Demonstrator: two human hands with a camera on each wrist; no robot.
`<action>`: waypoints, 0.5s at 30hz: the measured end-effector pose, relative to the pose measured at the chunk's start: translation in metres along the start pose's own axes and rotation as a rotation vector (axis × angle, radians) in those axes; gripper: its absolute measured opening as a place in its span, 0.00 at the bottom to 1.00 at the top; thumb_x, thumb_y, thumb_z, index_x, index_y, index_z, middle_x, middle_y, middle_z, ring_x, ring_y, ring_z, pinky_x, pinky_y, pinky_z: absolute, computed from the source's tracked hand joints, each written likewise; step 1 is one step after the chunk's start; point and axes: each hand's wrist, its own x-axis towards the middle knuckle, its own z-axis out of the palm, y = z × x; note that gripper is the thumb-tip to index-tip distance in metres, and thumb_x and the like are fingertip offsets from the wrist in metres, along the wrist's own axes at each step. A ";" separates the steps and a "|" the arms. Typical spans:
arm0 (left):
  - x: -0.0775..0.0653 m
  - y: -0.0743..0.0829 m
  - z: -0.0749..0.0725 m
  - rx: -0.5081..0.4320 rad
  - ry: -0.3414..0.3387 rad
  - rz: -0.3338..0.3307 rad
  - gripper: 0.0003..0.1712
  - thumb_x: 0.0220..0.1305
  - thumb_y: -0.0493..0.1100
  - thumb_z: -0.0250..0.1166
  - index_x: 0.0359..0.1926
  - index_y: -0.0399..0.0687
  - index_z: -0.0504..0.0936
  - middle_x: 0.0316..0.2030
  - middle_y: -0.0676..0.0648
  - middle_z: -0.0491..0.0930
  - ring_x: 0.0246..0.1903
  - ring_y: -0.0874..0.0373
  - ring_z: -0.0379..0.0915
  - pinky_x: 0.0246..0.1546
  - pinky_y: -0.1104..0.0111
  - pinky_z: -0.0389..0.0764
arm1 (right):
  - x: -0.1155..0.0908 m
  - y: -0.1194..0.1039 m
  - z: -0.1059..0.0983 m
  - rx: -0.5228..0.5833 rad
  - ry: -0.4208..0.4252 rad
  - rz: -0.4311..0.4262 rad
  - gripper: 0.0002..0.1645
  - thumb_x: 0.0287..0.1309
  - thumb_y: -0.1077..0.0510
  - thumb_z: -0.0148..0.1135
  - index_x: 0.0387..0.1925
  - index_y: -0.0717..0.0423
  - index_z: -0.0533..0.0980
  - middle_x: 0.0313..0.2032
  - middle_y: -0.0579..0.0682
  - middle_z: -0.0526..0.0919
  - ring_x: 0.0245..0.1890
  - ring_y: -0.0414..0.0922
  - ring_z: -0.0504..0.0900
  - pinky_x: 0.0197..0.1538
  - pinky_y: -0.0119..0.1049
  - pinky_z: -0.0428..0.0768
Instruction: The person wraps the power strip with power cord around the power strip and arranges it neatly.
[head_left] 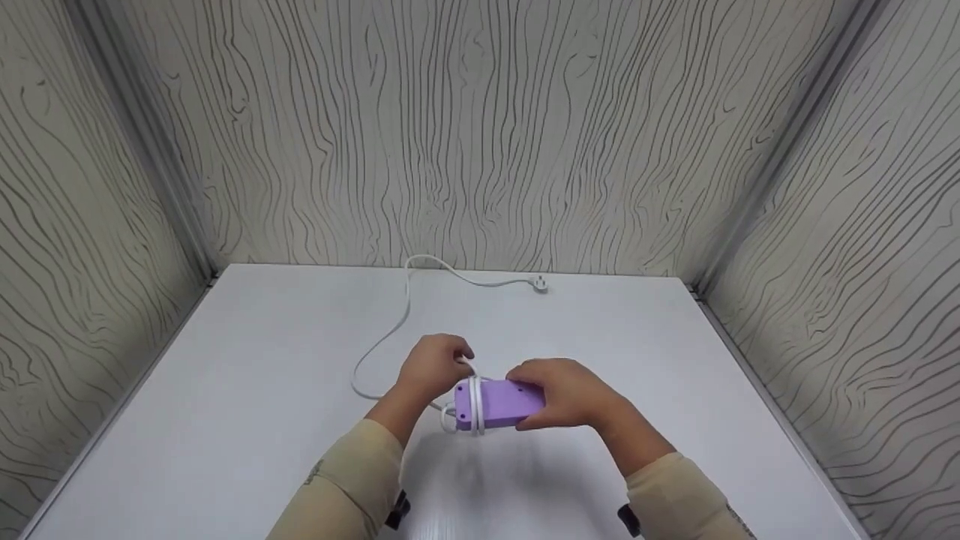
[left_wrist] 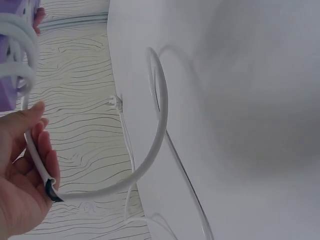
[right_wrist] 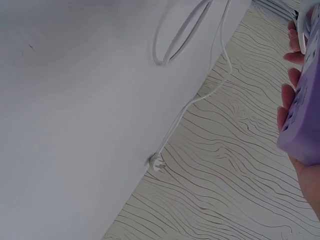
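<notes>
Head view: the purple power strip (head_left: 504, 403) is held up over the near middle of the tabletop (head_left: 285, 337), the right grip (head_left: 568, 391) clasping and partly covering its right end. White cord (head_left: 478, 409) is wound round the strip's left end, and the left grip (head_left: 435, 369) pinches a length of it just beside the strip. From the left wrist, the strip is cut off at the upper left corner; the dark piece (left_wrist: 51, 191) on the cord may be a tie, though it is hard to make out. From the right wrist, the frame's edge crops the strip, which hides the right palm. The plug (head_left: 540, 284) lies near the tabletop's far edge.
</notes>
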 end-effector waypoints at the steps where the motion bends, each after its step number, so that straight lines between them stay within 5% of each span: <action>1: 0.000 0.002 -0.001 0.006 0.008 -0.004 0.08 0.49 0.38 0.66 0.33 0.46 0.84 0.28 0.53 0.81 0.29 0.60 0.74 0.33 0.65 0.77 | 0.000 -0.001 0.000 -0.014 0.001 0.002 0.31 0.39 0.40 0.69 0.48 0.44 0.76 0.40 0.35 0.78 0.35 0.34 0.73 0.39 0.33 0.76; 15: -0.011 0.037 -0.006 0.230 0.038 0.039 0.11 0.54 0.34 0.59 0.37 0.47 0.83 0.31 0.49 0.78 0.34 0.55 0.76 0.38 0.64 0.77 | 0.006 -0.004 0.007 -0.150 0.045 0.122 0.27 0.36 0.40 0.70 0.40 0.45 0.77 0.30 0.36 0.78 0.27 0.36 0.71 0.31 0.34 0.72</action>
